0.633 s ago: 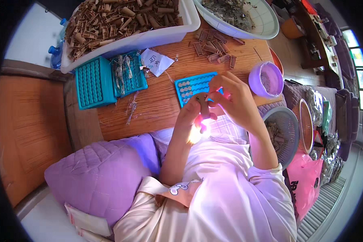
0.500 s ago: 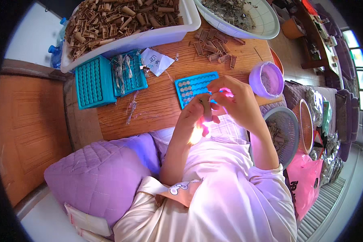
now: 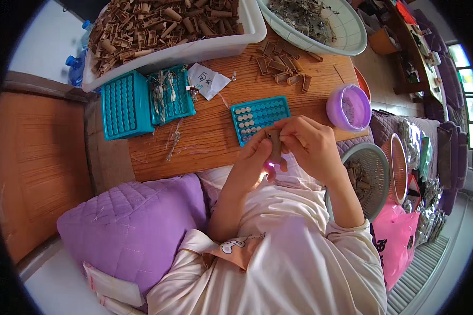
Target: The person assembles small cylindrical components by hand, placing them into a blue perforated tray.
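Near the front edge of the table, my left hand (image 3: 247,165) is closed around a small brown tube-shaped casing (image 3: 276,146), which stands roughly upright between thumb and fingers. Bent over its upper end is my right hand (image 3: 314,149), thumb and fingertips pinched together against the casing; anything tiny between them is too small to make out. A whitish-purple light glows under the fingers of the left hand. Just beyond both hands lies a teal tray (image 3: 272,108) with rows of round hollows, several at its left side filled with pale round discs (image 3: 244,118).
A white bin (image 3: 194,54) heaped with brown casings stands far left, above stacked teal trays (image 3: 125,107) and thin wires (image 3: 160,92). Loose casings (image 3: 284,63), a mesh basket (image 3: 352,42) and a purple bowl (image 3: 347,107) are to the right. A grey basket (image 3: 376,178) sits beside my right arm.
My right hand has come down nearer the casing, its fingers closing in on the upper end. The casing is held more upright, and the light at my hands looks weaker.
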`<state>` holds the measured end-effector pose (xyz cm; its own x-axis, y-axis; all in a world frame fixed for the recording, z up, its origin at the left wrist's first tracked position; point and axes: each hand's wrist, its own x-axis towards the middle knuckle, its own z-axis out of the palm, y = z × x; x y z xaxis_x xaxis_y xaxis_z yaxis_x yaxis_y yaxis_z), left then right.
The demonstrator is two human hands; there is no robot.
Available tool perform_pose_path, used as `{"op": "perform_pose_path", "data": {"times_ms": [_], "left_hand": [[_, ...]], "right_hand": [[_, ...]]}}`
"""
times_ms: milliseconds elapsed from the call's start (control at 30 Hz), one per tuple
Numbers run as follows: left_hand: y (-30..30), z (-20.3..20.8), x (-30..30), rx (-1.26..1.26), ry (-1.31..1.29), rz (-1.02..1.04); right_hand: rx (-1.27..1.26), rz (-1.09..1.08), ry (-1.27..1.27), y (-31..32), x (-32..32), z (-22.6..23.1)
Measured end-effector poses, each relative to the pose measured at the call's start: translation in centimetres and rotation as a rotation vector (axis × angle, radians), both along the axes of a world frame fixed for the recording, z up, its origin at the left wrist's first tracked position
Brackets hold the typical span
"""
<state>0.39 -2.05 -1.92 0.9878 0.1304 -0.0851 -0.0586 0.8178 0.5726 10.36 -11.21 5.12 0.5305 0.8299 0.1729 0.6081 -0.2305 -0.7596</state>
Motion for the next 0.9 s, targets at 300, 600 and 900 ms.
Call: {"op": "perform_pose_path", "data": {"times_ms": [300,600,900], "left_hand": [[-0.3,-0.3,0.8,-0.002,0.085,-0.068],[-0.8,0.4,1.0,-0.04,0.139,0.01],[-1.8,0.3,2.2,0.16,0.032,-0.235]], "right_hand": [[-0.054,0.025,0.385,-1.3,2.1,-1.1],[0.093,-0.009,0.035,-0.8,1.5,-2.6],[-0.121,0.116,0.265,-4.3,3.3,-1.1]]}}
